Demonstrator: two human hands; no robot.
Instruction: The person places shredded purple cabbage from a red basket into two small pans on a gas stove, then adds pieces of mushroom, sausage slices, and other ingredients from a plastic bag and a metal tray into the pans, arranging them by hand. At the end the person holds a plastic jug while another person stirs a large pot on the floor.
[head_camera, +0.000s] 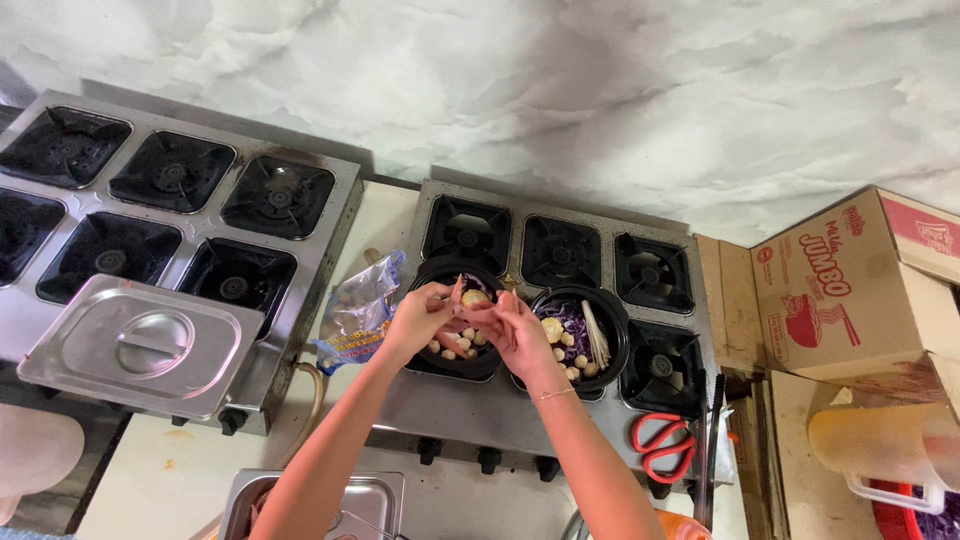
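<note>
My left hand (418, 315) and my right hand (512, 330) meet over a black pot (458, 362) on the front left burner of the near stove. Between their fingertips they hold a small pale food piece (474, 297). That pot holds purple shredded cabbage and several round pale balls. Beside it on the right, a second black pot (612, 322) contains purple cabbage, pale balls and white mushroom stalks. A thin bracelet circles my right wrist.
A crumpled plastic bag (358, 312) lies between the two steel stoves. A steel lid (135, 345) rests on the left stove. Red-handled scissors (660, 445) lie at the right stove's corner, cardboard boxes (850, 290) stand at the right, and a steel tray (370, 495) sits near me.
</note>
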